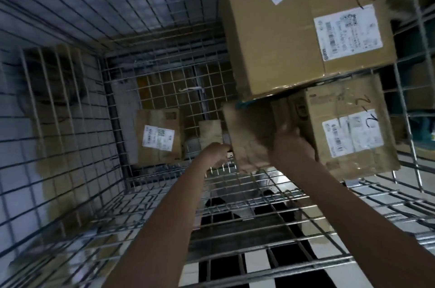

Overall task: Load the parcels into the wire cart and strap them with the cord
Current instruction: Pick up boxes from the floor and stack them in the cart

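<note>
Loading partway done: a big box [303, 24] sits stacked on a lower box [348, 127] at the right side of the wire cart [70, 123], and a small parcel [159, 137] stands at the far end. Both hands grip a blurred brown parcel [247, 137], left hand [217, 154] on its left edge, right hand [292, 149] on its right. No cord visible, strapping not started. Shipping labels have barcodes, print unreadable; handwritten "2" marks on both stacked boxes.
</note>
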Available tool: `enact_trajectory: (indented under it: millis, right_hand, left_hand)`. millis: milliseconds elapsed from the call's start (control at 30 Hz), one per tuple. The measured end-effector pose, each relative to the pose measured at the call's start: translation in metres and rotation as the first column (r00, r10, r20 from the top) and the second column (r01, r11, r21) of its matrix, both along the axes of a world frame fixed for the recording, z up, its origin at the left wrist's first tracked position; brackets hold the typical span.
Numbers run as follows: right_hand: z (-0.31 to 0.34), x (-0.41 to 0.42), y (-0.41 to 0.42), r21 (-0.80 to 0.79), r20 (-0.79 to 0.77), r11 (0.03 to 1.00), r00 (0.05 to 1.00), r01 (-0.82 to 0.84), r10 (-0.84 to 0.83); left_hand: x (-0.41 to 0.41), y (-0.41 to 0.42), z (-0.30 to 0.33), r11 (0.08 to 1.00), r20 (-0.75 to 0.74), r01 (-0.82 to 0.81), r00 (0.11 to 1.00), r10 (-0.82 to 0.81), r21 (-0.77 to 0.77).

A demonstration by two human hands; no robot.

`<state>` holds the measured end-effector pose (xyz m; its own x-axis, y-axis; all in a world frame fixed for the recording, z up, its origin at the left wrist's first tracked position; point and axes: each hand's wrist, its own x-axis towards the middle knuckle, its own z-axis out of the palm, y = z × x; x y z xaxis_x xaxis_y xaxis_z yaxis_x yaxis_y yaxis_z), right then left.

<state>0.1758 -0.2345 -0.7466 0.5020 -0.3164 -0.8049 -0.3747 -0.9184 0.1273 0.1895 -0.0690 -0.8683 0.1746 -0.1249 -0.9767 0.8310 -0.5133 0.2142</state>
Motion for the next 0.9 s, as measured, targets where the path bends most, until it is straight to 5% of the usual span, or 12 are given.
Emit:
enact_trajectory:
  millis: [100, 167, 267, 433, 667, 733, 900]
  right_hand:
    - [-0.006, -0.002, 0.052, 0.112, 0.077, 0.99, 0.994, -0.089, 0.081]
    - [-0.02, -0.009, 0.094, 0.293, 0.049, 0.95, 0.994, -0.111, 0.101]
    - [-0.065, -0.008, 0.151, 0.49, -0.14, 0.859, 0.986, 0.146, -0.088]
    - [-0.132, 0.005, 0.225, 0.604, -0.146, 0.6, 0.813, 0.524, -0.563]
    - [-0.166, 0.014, 0.252, 0.661, -0.153, 0.507, 0.76, 0.554, -0.632]
    - [-0.151, 0.016, 0.265, 0.637, -0.175, 0.572, 0.82, 0.516, -0.545]
    - [-0.156, 0.019, 0.249, 0.497, -0.026, 0.781, 0.907, 0.377, -0.421]
  left_hand:
    - [0.009, 0.084, 0.007, 0.978, 0.113, -0.128, 0.987, 0.11, 0.165]
    - [0.014, 0.131, 0.013, 0.916, 0.321, -0.239, 0.938, 0.132, 0.322]
    - [0.015, 0.194, 0.005, 0.8, 0.522, -0.345, 0.851, 0.046, 0.492]
    - [0.009, 0.252, -0.05, 0.826, 0.41, -0.339, 0.9, 0.146, 0.45]
    - [0.001, 0.246, -0.091, 0.941, 0.283, -0.157, 0.957, 0.069, 0.301]
    - [-0.005, 0.238, -0.087, 0.957, 0.331, -0.192, 0.937, 0.113, 0.217]
    - [0.007, 0.222, -0.067, 0.945, 0.25, -0.113, 0.968, 0.035, 0.306]
